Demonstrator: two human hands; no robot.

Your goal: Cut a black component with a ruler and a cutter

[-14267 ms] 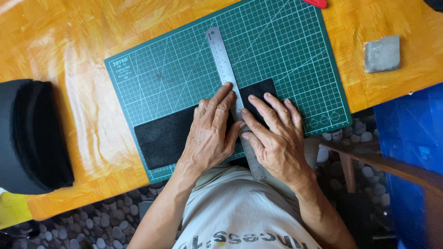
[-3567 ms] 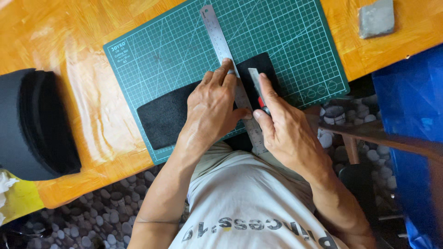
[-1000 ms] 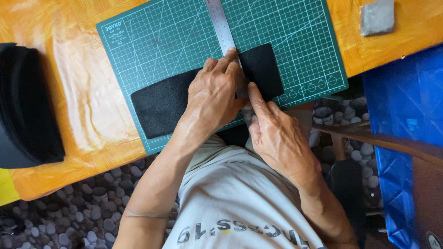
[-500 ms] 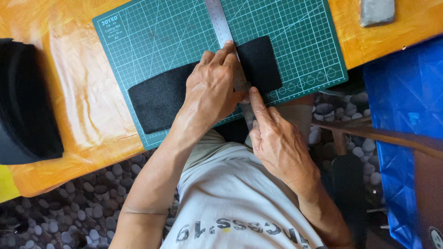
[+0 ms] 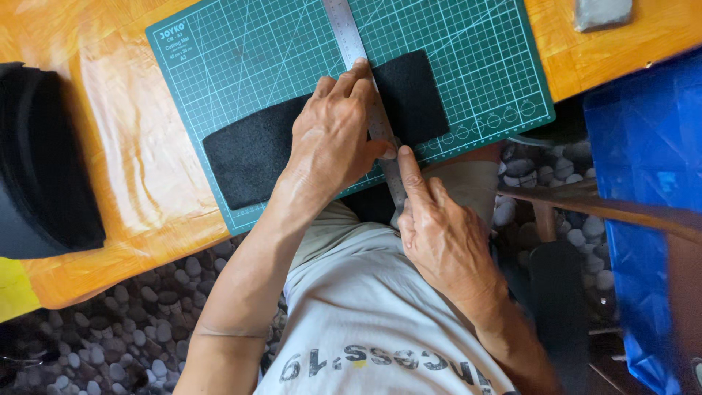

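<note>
- Head view: my left hand [image 5: 333, 139] lies flat on the steel ruler [image 5: 365, 102], its fingers [image 5: 344, 77] together and pressing the ruler down onto the black felt strip [image 5: 256, 150].
- That strip lies on the green cutting mat [image 5: 234, 58], near the desk's [image 5: 139, 183] near edge, with its long axis running along that edge, slightly tilted.
- Across the strip runs the ruler, from the mat's far edge to its near edge and a little past it, toward my body.
- Just beside the ruler's near end sits my right hand [image 5: 446, 241], at the mat's near edge, forefinger stretched along the ruler's right side, the other fingers curled in; whether they clamp a blade I cannot tell.
- To the ruler's right lies the shorter part of the strip; the longer part is under and left of my left hand.
- A grey block [image 5: 601, 12] rests at the desk's far right, well apart.
</note>
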